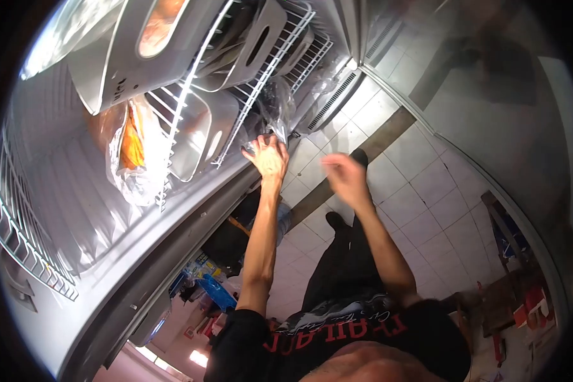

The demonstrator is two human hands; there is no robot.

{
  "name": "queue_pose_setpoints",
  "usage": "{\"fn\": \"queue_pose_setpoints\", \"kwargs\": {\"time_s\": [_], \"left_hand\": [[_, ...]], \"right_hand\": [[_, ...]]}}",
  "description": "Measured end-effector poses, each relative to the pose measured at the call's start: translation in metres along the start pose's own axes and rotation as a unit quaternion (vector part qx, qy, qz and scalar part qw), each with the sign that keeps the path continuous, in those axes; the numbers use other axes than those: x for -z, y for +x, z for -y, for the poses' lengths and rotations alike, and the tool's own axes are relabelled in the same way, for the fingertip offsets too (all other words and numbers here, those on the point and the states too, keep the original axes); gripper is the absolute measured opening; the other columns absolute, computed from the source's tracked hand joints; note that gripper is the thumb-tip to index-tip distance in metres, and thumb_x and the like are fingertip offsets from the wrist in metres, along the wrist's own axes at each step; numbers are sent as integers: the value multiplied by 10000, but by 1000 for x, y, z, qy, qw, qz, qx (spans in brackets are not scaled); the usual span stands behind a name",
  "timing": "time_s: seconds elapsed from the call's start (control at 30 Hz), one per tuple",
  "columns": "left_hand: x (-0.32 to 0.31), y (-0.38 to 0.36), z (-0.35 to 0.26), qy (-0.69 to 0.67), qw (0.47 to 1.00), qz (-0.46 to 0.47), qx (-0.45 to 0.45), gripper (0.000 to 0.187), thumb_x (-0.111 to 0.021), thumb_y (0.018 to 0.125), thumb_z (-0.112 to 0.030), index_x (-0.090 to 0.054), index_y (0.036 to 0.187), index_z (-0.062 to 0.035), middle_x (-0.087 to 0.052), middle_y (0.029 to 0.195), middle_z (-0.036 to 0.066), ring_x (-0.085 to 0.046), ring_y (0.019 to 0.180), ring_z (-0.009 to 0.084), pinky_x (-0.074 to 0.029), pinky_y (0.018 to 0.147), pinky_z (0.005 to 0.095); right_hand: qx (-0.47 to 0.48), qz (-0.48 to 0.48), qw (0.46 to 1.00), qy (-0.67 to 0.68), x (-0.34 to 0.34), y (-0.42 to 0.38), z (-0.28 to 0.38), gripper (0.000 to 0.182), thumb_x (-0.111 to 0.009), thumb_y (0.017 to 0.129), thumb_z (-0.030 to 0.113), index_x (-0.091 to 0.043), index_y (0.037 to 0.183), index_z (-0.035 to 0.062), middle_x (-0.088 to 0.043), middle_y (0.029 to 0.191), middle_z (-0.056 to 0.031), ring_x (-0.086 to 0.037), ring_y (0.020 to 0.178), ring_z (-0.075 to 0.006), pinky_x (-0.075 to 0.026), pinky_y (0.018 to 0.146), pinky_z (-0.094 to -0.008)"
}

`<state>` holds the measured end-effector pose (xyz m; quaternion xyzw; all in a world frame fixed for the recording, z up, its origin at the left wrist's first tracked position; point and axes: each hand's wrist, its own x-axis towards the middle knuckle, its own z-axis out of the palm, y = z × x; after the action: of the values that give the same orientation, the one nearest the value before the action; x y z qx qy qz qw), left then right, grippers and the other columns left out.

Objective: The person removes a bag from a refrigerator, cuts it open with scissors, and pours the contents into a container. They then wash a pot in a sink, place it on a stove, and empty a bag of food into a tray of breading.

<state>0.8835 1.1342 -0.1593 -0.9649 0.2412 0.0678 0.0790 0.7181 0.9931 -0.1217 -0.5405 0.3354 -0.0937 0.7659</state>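
Note:
My left hand (pixel 269 156) reaches to the front edge of a fridge's lower part, its fingers spread and bent against a clear plastic bag (pixel 278 105). My right hand (pixel 347 177) hangs in the air over the tiled floor, blurred, with its fingers curled; whether it holds anything is hard to see. Left of my left hand, a grey bin (pixel 200 130) stands under a white wire shelf (pixel 179 108). A plastic bag with something orange in it (pixel 134 143) lies further left.
Larger grey bins (pixel 159 57) stand on the wire shelves. A glass door (pixel 490 127) stands open at the right. Below me are floor tiles (pixel 395 172) and my dark shoes. A blue object (pixel 216 291) and other items lie beyond the fridge's edge.

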Motion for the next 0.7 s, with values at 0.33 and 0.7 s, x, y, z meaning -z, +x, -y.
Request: {"fn": "queue_pose_setpoints", "kwargs": {"time_s": [0.33, 0.7], "left_hand": [[-8, 2, 16, -52, 991, 59, 110, 625, -559, 817, -369, -424, 1362, -94, -506, 1260, 121, -434, 1208, 298, -272, 969, 647], [-30, -23, -2, -92, 994, 62, -6, 622, -638, 759, -299, -453, 1291, -35, -441, 1330, 122, -316, 1311, 311, -230, 1011, 666]], "right_hand": [[-8, -68, 930, -360, -174, 207, -71, 287, -474, 910, 211, -641, 1002, -4, -635, 1091, -210, -628, 966, -349, -514, 843, -429], [256, 163, 728, -615, -158, 223, -86, 112, -577, 776, 103, -678, 822, 90, -676, 863, -84, -647, 819, -265, -506, 703, -396]]}}
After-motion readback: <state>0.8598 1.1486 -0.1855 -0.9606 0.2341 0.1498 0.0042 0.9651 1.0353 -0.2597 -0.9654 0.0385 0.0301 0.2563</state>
